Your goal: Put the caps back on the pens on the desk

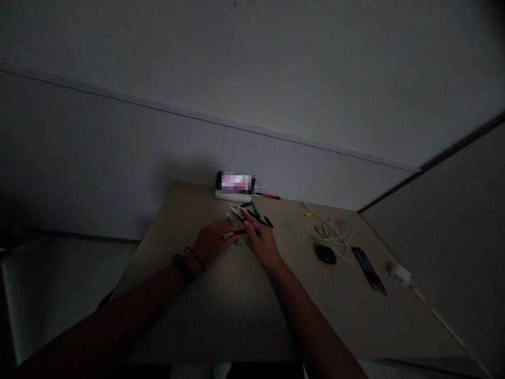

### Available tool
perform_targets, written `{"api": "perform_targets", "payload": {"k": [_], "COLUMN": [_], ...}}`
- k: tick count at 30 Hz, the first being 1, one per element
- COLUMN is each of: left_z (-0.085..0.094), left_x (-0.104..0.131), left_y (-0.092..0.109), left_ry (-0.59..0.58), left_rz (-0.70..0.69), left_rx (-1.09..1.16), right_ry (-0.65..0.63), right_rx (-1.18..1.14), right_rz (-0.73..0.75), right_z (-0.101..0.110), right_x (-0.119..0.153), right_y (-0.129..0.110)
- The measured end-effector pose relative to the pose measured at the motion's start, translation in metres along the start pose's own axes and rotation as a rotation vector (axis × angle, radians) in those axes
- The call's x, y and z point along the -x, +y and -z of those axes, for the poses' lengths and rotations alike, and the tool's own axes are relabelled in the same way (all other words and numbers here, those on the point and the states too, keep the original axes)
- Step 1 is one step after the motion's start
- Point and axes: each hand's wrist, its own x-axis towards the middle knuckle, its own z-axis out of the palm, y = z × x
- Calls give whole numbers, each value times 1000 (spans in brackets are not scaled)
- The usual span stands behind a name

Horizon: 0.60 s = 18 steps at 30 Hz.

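Note:
My left hand [214, 240], with a dark band on its wrist, is closed around a slim black-and-white pen [234, 233] above the table. Close beside it, my right hand [262, 244] pinches a red-and-black pen [244, 213] between thumb and fingers; further slim pens may be in the same grip, but the dim light hides them. A blue pen [255, 209] lies just beyond the hands. A short black piece [269, 222], perhaps a cap, rests right of the right hand's fingers. Small bits lie under the hands, too dark to name.
A lit phone [236, 183] leans on a white block [232, 197] against the wall. Behind lies another red pen [272, 196]. To the right are a coiled white cable [335, 231], a black mouse [325, 255], a row of pens [369, 269] and a white plug adapter [400, 273].

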Motion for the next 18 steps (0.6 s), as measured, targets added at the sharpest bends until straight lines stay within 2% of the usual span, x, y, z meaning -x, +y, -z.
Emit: {"api": "perform_targets", "payload": {"k": [6,11,18], "left_z": [2,2,4], "left_x": [-2,0,2], "left_y": [3,2,6], "left_ry": [-25,21,85], "left_rz": [-8,-33,-67], "left_rx": [52,22,-104], "right_ry": [-137,-92,-167], "right_rx": [-56,-18,-219], "right_rz": [18,28,-137], "right_z": [6,5,-6], "right_x": [2,1,3], "right_y": [-1,-1,1]}}
